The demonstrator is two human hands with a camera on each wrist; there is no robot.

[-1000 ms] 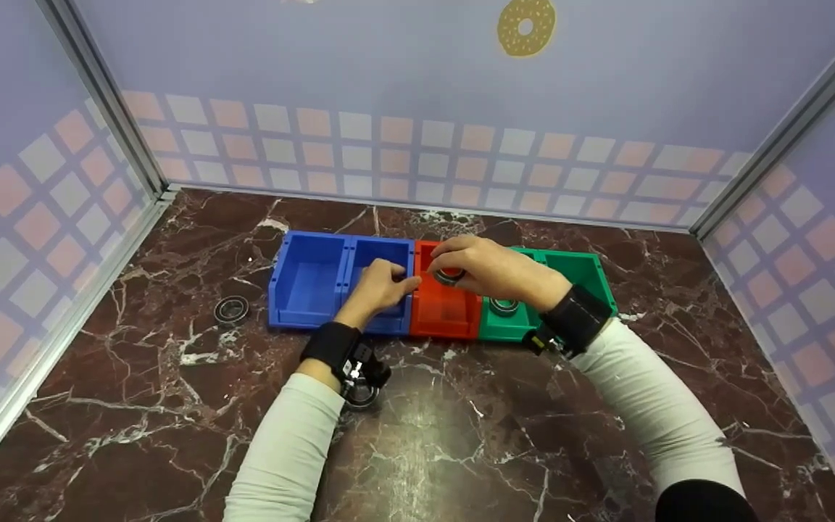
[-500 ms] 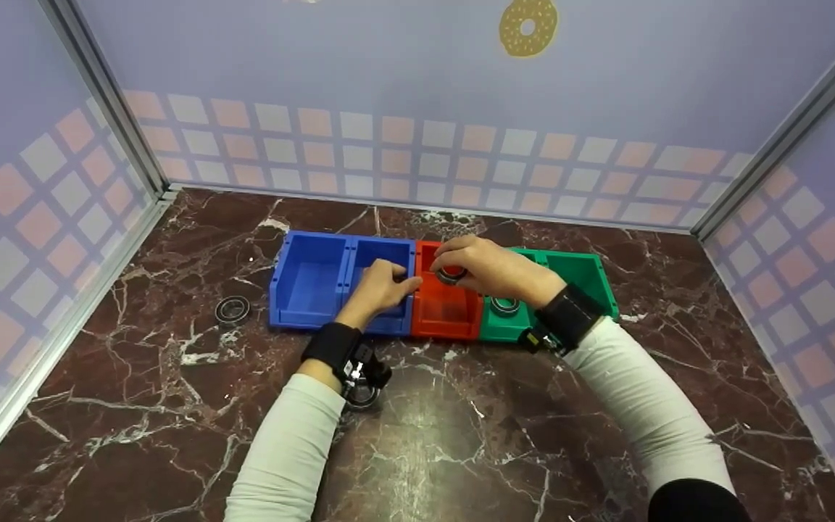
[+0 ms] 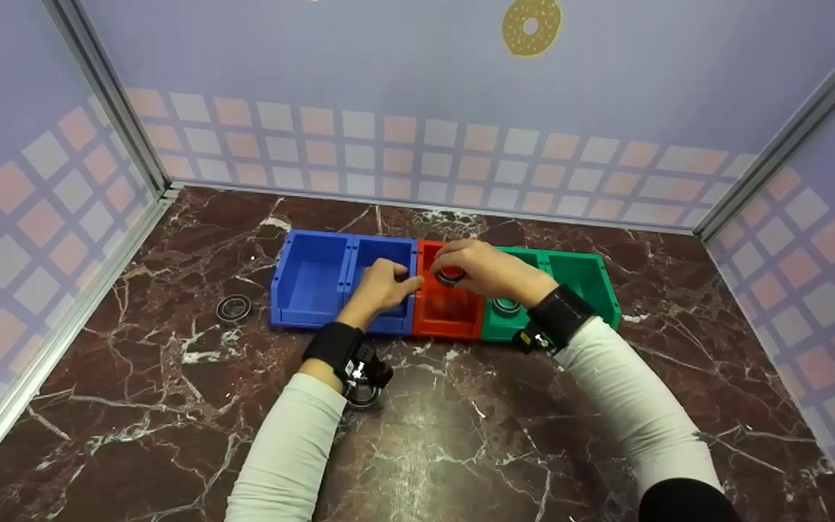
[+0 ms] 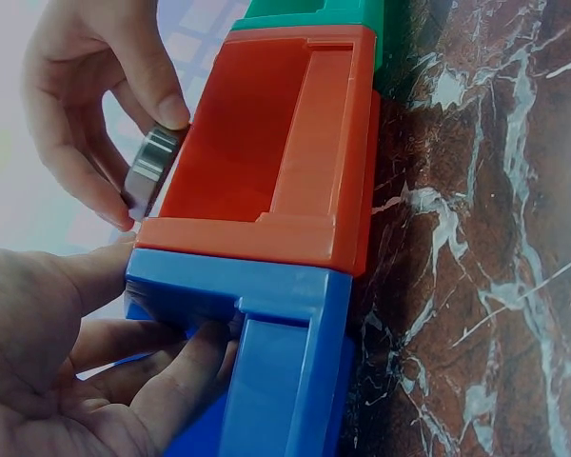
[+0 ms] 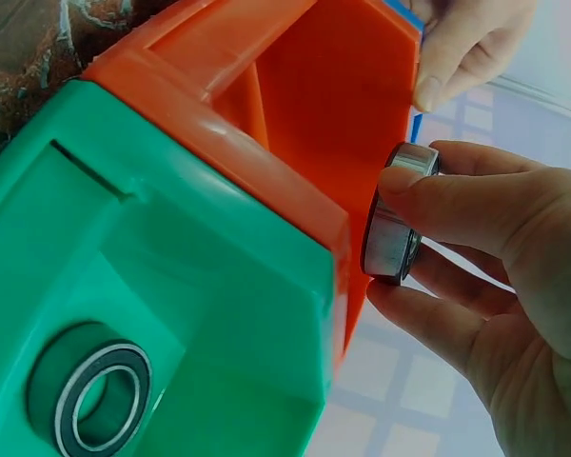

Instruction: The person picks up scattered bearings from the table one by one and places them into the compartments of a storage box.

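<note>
My right hand (image 3: 493,270) pinches a steel ball bearing (image 5: 392,238) between thumb and fingers. The bearing is tilted on edge over the red bin (image 3: 449,317), close to its upper rim in the right wrist view. My left hand (image 3: 381,288) grips the wall where the right-hand blue bin (image 4: 281,286) meets the red one. Its thumb lies over the top edge at the red side, and its fingers reach down into the blue bin, their tips partly hidden. Another bearing (image 5: 100,400) lies inside the green bin (image 3: 499,332) beside the red one.
The bins stand in one row, with a second blue bin (image 3: 312,286) at the left end and a second green bin (image 3: 580,279) at the right. One bearing (image 3: 234,309) lies on the marble-patterned table left of the row. Another bearing (image 3: 364,399) shows beneath my left wrist.
My right wrist and forearm have swung slightly left and inward, while the bearing in my right fingers stays over the red bin. The left hand keeps its place.
</note>
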